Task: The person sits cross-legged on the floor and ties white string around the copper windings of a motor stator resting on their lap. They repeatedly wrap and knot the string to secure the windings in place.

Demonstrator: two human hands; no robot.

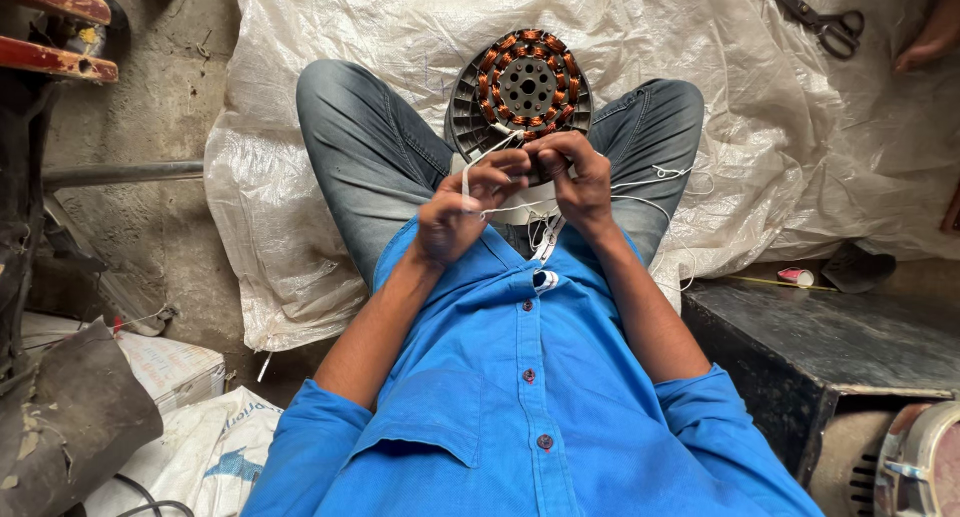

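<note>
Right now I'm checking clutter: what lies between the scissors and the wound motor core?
Head view: only bare, crumpled white sacking lies between the scissors and motor core.

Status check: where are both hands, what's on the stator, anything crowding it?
Left hand and right hand both pinch white string at the stator edge. Stator rests in the lap. Scissors lie apart.

Both hands, left hand and right hand, are working tight against the near edge of the motor stator, and the raised knees are closing in both flanks. Loose white thread is trailing across the right-side gap. The white sack sheet beyond the knees is lying open; scissors are lying well apart, far right.
</note>
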